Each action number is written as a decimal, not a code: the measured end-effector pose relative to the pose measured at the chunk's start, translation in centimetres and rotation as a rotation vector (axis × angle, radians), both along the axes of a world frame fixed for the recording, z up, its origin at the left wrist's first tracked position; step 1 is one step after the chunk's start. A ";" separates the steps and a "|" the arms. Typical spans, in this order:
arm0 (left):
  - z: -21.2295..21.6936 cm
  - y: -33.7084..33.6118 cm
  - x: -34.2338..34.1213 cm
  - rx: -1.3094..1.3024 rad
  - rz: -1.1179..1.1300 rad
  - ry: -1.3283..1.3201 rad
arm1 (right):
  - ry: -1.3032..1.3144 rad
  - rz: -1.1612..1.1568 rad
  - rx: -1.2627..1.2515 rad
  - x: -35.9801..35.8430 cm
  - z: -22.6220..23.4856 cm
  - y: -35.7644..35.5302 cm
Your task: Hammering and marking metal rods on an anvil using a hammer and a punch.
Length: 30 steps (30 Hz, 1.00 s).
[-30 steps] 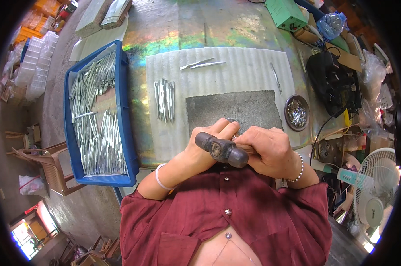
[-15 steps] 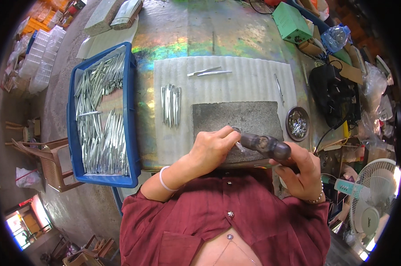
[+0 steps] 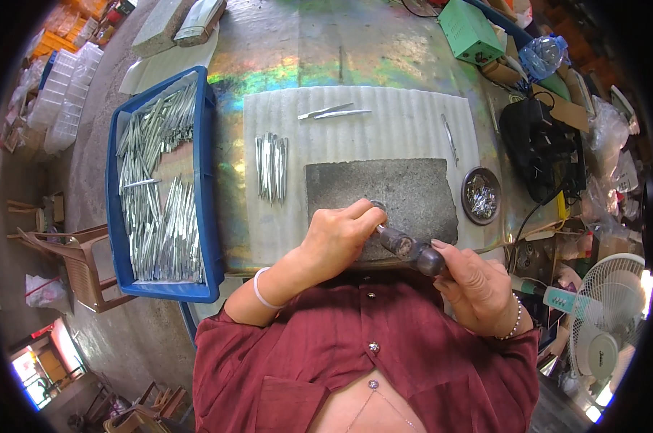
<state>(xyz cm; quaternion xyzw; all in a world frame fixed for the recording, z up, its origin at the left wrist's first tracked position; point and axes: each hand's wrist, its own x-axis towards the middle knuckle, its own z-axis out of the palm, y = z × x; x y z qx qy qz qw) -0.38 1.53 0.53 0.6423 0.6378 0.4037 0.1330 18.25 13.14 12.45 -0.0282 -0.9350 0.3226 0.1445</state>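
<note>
My right hand (image 3: 478, 292) grips a dark ball-peen hammer (image 3: 411, 249), its handle mostly hidden behind the head and my fingers. The hammer head hangs over the near edge of a grey stone slab (image 3: 377, 177), beside my left fingertips. My left hand (image 3: 344, 234) is closed in a pinch above the slab; what it holds is hidden by the fingers and the hammer. A dark rounded bit (image 3: 378, 207) shows just beyond those fingertips. The slab rests on a white foam sheet (image 3: 283, 105), with a row of slim metal tweezers (image 3: 272, 167) to its left.
A blue tray (image 3: 213, 180) of many metal tweezers stands at left. Open tweezers (image 3: 334, 112) lie on the foam beyond the slab. At right are a thin metal tool (image 3: 450, 137), a round dish (image 3: 466, 196) of small shiny pieces, a green box (image 3: 471, 32) and a fan (image 3: 604, 317).
The hammer head has shifted left and slightly down, nearer my left fingertips, and my right hand has moved left with it. The view has shifted slightly.
</note>
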 end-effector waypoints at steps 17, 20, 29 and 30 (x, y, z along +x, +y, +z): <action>-0.1 -0.3 0.3 -0.004 0.009 0.009 | -0.066 0.026 0.184 -0.5 2.1 0.3; -0.3 -0.5 -0.1 -0.027 0.037 0.028 | 0.053 0.008 0.180 0.4 3.5 0.6; -0.1 -0.6 0.4 -0.025 0.054 0.044 | -0.114 -0.048 0.146 -0.1 2.9 0.6; 0.0 0.0 -0.1 -0.012 0.051 0.028 | -0.030 -0.127 0.147 0.3 2.9 0.7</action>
